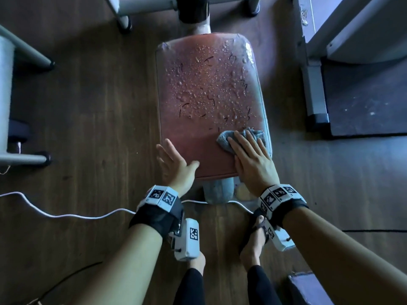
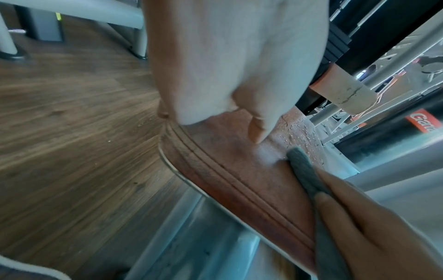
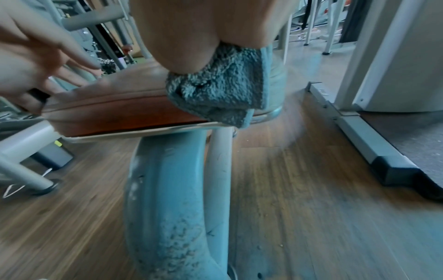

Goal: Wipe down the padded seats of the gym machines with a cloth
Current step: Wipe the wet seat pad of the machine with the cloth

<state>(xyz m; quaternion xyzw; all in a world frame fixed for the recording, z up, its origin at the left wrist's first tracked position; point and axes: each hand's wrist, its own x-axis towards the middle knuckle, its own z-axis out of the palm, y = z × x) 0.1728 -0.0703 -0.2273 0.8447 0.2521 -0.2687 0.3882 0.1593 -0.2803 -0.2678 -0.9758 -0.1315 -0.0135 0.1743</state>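
1. Padded seat (image 1: 193, 146): reddish-brown vinyl pad on a pale metal post (image 3: 167, 189). Its far part is beaded with water droplets (image 1: 198, 89) and dark squiggle marks; the near strip looks free of drops.
2. Cloth (image 1: 226, 139): grey terry, bunched, lying on the seat's near right corner and spilling over the right edge in the right wrist view.
3. Right hand (image 1: 251, 159): flat, fingers straight, pressing the cloth onto the pad.
4. Left hand (image 1: 176, 164): fingers spread and relaxed at the near left corner, holding nothing; thumb tip touches the pad.
5. Wood floor (image 1: 99, 106): bare boards lie along both long edges of the seat.
6. Grey machine frames (image 1: 26, 51): stand well left and right.
7. White cable (image 1: 66, 215): trails across the floor by the near edge.
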